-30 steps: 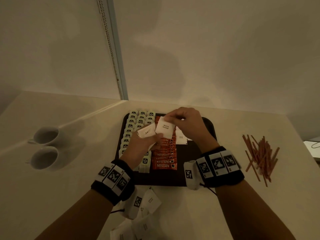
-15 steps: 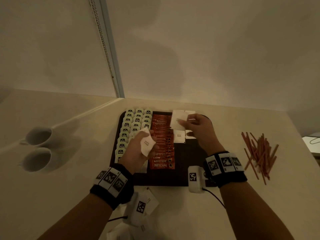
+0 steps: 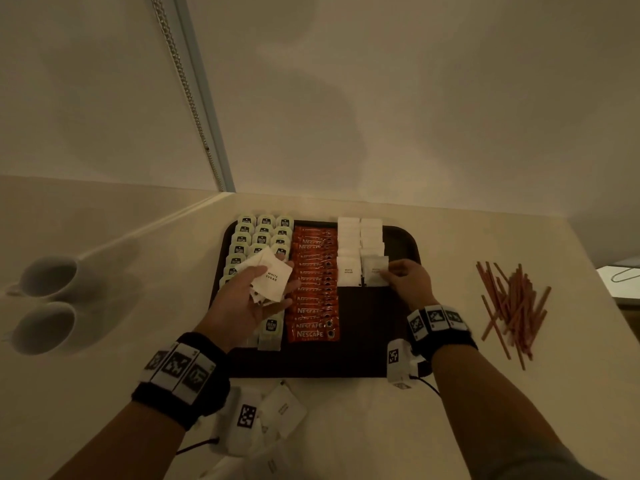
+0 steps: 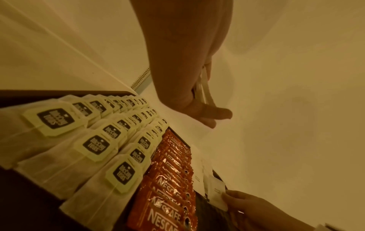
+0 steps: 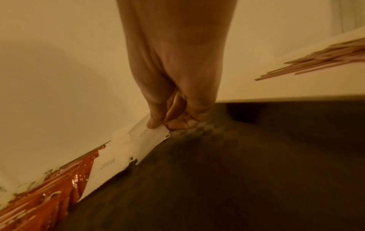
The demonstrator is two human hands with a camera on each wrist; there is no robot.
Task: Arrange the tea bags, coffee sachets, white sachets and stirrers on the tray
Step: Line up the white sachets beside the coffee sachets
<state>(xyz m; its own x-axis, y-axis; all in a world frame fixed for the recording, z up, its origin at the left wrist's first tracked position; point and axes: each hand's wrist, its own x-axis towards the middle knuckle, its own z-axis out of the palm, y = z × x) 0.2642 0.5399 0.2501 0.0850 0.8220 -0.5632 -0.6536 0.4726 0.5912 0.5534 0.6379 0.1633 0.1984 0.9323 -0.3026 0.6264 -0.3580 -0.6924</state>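
Tray (image 3: 403, 237), frame centre: tea bags (image 3: 260, 237) three columns, coffee sachets (image 3: 313, 282) one column, placed. White sachets (image 3: 360, 251): two columns part-filled; more loose at lower frame. Stirrers (image 3: 512, 303), right, on counter (image 3: 450, 410), untouched.

Right hand (image 3: 410, 284) fingers pinch the sachet now laid in line, raised half a second ago. Left hand (image 3: 249, 299), cupped, holds a spare stack.

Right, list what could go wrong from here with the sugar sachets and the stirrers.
1. The left hand holds a loose fan of white sugar sachets over the tea bags; one could slip onto those rows.
2. The right hand pinches a sachet at the end of the sugar column; a nudge might skew its neighbours.
3. The stirrers lie off the tray, and the remaining bare strip looks narrow.
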